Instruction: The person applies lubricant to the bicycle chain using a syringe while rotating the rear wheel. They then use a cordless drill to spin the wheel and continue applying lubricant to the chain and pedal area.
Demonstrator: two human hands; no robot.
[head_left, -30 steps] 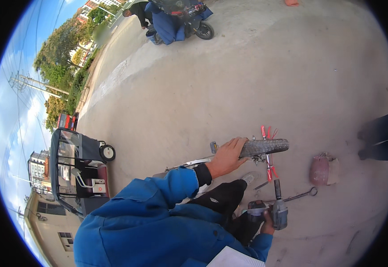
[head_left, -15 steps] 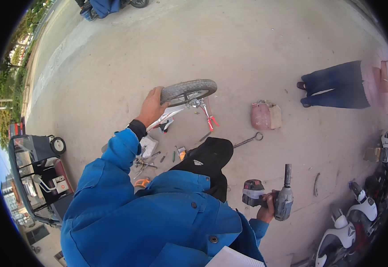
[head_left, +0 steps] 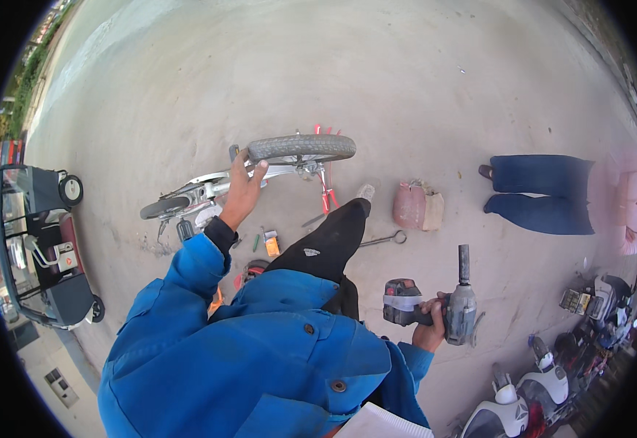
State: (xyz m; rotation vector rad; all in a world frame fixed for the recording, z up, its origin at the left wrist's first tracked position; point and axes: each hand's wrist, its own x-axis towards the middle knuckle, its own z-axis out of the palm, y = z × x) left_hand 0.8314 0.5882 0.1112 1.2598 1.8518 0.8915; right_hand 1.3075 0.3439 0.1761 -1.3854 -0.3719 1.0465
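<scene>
My left hand (head_left: pixel 244 191) is at the near end of a bicycle tyre (head_left: pixel 300 148), thumb and fingers closed about its edge. The tyre belongs to a small white-framed bicycle (head_left: pixel 209 178) with red handlebar grips (head_left: pixel 329 200); its other wheel (head_left: pixel 165 207) lies farther left. Out to the right, my right hand (head_left: pixel 429 326) is wrapped round the handle of a cordless impact wrench (head_left: pixel 461 310). A long dark socket (head_left: pixel 463 264) points forward from the tool, and its battery (head_left: pixel 401 299) faces my body.
By my foot sits a worn red-and-tan bag (head_left: pixel 415 206), with a ring-ended metal bar (head_left: pixel 388 239) nearby. Small tools and a yellow box (head_left: pixel 271 244) lie left of my leg. A person in jeans (head_left: pixel 541 193) stands right; scooters (head_left: pixel 552 383) line the lower right. A three-wheeler (head_left: pixel 41 244) is parked left.
The view has shifted, bringing more of the bicycle's frame and rear wheel into sight. My left hand stays at the tyre, its thumb now more upright. The impact wrench remains in my right hand.
</scene>
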